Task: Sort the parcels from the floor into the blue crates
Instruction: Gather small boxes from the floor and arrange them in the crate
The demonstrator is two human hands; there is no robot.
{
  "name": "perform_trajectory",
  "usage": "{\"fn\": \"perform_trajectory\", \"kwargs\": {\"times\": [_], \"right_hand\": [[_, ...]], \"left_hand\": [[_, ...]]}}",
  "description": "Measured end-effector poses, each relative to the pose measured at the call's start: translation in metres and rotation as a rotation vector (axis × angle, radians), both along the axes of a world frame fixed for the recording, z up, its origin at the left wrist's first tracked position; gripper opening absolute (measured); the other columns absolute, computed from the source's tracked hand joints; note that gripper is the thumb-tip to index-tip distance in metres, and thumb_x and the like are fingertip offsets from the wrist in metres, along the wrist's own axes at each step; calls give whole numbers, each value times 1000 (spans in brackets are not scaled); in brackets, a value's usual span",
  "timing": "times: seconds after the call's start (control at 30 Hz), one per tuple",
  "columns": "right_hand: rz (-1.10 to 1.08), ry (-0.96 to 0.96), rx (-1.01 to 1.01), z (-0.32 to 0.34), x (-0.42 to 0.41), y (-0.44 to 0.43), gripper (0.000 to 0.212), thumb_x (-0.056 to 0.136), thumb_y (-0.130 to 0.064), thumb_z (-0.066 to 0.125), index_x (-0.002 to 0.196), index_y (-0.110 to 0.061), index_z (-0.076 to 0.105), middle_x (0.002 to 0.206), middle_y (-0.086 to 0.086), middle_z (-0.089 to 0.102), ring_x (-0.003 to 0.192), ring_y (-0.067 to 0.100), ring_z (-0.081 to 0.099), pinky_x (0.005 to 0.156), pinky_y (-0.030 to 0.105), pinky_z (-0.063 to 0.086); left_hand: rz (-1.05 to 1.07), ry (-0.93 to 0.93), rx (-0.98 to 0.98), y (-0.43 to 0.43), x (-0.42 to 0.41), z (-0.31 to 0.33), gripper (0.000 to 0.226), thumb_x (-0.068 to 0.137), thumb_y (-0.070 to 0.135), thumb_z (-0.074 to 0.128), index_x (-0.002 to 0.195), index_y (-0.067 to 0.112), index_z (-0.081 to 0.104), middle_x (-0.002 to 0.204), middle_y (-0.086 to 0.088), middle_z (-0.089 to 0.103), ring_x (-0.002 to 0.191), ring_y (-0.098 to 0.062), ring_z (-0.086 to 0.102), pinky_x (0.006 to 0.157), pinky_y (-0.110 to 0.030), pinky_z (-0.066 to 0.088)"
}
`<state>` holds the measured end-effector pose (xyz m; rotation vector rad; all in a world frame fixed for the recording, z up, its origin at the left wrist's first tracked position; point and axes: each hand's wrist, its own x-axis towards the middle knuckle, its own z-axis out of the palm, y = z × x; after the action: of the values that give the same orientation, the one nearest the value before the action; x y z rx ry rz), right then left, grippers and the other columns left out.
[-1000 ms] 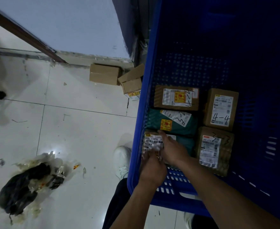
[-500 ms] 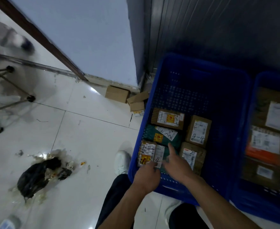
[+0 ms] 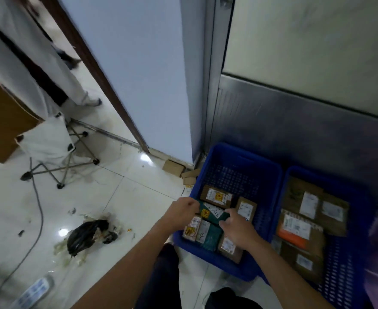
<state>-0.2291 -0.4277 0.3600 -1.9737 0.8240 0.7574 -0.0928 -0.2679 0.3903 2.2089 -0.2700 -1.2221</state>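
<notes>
both hands reach into the left blue crate (image 3: 234,177) at lower centre of the frame. the left hand (image 3: 183,211) curls its fingers round the left end of a green parcel (image 3: 212,214) with a white label and a yellow sticker, and the right hand (image 3: 239,230) grips the parcel's right edge with bent fingers. the parcel lies in the middle of the crate, just below a brown box (image 3: 217,196) with a yellow sticker and beside a small brown box (image 3: 246,207). nearer the bottom edge lie a second green parcel (image 3: 209,236) marked 4, a white-labelled packet (image 3: 191,227) touching its left side, and another brown carton (image 3: 229,247) under the right wrist. the right blue crate (image 3: 339,275) stands just beside the first and holds brown parcels and an orange one (image 3: 291,235). on the tiled floor (image 3: 127,197) at left lie a torn black bag (image 3: 87,235), a power strip (image 3: 34,291) and a folding stool (image 3: 61,161); two small cardboard boxes (image 3: 173,167) sit against the wall.
</notes>
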Motion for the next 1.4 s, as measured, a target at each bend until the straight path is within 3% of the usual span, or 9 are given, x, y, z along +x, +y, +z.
{"fn": "perform_trajectory", "kwargs": {"times": [0.13, 0.23, 0.33, 0.43, 0.6, 0.7, 0.93, 1.1, 1.4], "right_hand": [[89, -49, -19, 73, -3, -8, 48, 104, -43, 45, 143, -16, 44, 121, 3, 62, 88, 11, 58, 72, 30, 46], [117, -121, -59, 119, -2, -11, 28, 102, -38, 47, 88, -16, 55, 76, 0, 49, 62, 11, 46, 72, 48, 49], [99, -133, -71, 151, 0, -11, 36, 101, -30, 48, 102, 1, 65, 99, 27, 60, 90, 42, 63, 85, 52, 49], [88, -149, -97, 166, 4, -9, 26, 91, -37, 46, 65, -31, 40, 66, -1, 41, 56, 15, 40, 65, 36, 40], [37, -158, -48, 170, 21, 3, 9, 101, -39, 48, 97, -31, 49, 94, -8, 52, 94, 17, 56, 81, 33, 40], [11, -157, -51, 165, 37, 17, 25, 104, -40, 47, 119, -22, 54, 113, -2, 60, 104, 20, 60, 87, 38, 49], [-151, -115, -107, 134, 82, 79, 39, 105, -35, 43, 107, -1, 60, 87, 12, 61, 82, 36, 61, 70, 40, 46], [-220, -50, -102, 133, 119, 123, 20, 105, -34, 47, 105, -19, 60, 93, 2, 64, 82, 20, 61, 77, 39, 51], [-326, -43, -39, 120, 153, 138, 22, 102, -28, 48, 89, -12, 53, 84, 7, 57, 75, 18, 52, 66, 34, 42]], "left_hand": [[10, -82, -84, 8, -1, 93, 19, 94, 28, 55, 91, 20, 72, 102, -6, 75, 96, -25, 71, 94, -48, 55], [77, -171, -126, 17, -8, 152, 21, 99, 25, 52, 92, 21, 72, 103, -6, 75, 97, -24, 71, 97, -45, 54], [108, -233, -168, 31, -16, 193, 19, 100, 26, 52, 99, 23, 71, 109, -3, 74, 101, -21, 70, 97, -42, 53], [161, -258, -217, 46, -18, 212, 18, 100, 24, 52, 98, 26, 70, 103, -2, 76, 98, -18, 71, 91, -33, 54], [221, -230, -216, 71, 4, 200, 20, 99, 22, 53, 105, 20, 72, 102, 4, 76, 95, -11, 73, 83, -27, 50], [116, -210, -173, 85, 37, 175, 22, 100, 21, 52, 111, 17, 71, 104, 2, 75, 96, -12, 72, 93, -34, 54], [20, -92, -175, 99, 154, 107, 20, 100, 17, 52, 104, 15, 71, 104, -4, 76, 95, -20, 73, 95, -41, 55], [-25, 18, -164, 101, 206, 81, 22, 100, 19, 51, 107, 10, 70, 104, -7, 76, 95, -21, 73, 94, -40, 55], [-112, 59, -98, 88, 221, 65, 18, 97, 22, 56, 96, 14, 71, 102, -6, 75, 93, -21, 73, 73, -28, 47]]}}
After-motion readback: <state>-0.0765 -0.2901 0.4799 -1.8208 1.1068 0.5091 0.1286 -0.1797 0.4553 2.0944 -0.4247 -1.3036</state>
